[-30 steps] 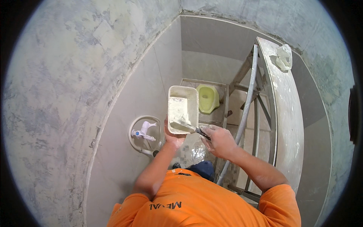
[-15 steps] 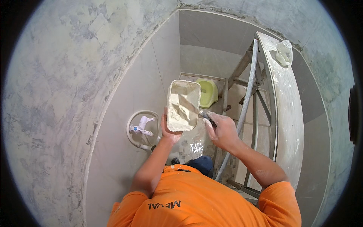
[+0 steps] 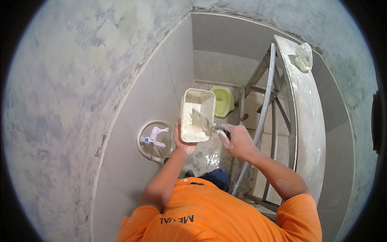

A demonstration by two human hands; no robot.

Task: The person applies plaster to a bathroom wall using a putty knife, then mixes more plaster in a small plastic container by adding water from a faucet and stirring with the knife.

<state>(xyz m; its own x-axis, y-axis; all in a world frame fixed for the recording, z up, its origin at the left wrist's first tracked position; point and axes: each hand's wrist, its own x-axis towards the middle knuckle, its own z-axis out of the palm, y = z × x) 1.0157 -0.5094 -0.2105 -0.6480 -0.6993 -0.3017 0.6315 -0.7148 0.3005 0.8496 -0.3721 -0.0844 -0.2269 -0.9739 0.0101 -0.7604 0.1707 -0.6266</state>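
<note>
My left hand (image 3: pixel 182 141) grips a white rectangular plastic tub (image 3: pixel 184 117) from its near left side and underneath. Pale, creamy plaster (image 3: pixel 192 126) coats the tub's inside and lies thickest toward the near end. In my right hand (image 3: pixel 237 140) is a putty knife (image 3: pixel 200 120), its fingers closed round the dark handle. The blade reaches over the tub's right rim into the plaster, and its tip is smeared over. White residue marks the right thumb and fingers.
On the left wall is a pale purple tap (image 3: pixel 152 139) with a coiled white hose. Beyond the tub sits a yellow-green squat toilet (image 3: pixel 222 103). A metal-framed scaffold with a plank (image 3: pixel 308 121) stands close on the right, a crumpled plastic bag (image 3: pixel 303 56) on top. Patchy plastered wall (image 3: pixel 60 101) rises above the tiles.
The putty knife's blade has turned and shifted within the tub, now lying lower against the plaster toward the right. Both hands stay nearly in place; the whole view has drifted slightly.
</note>
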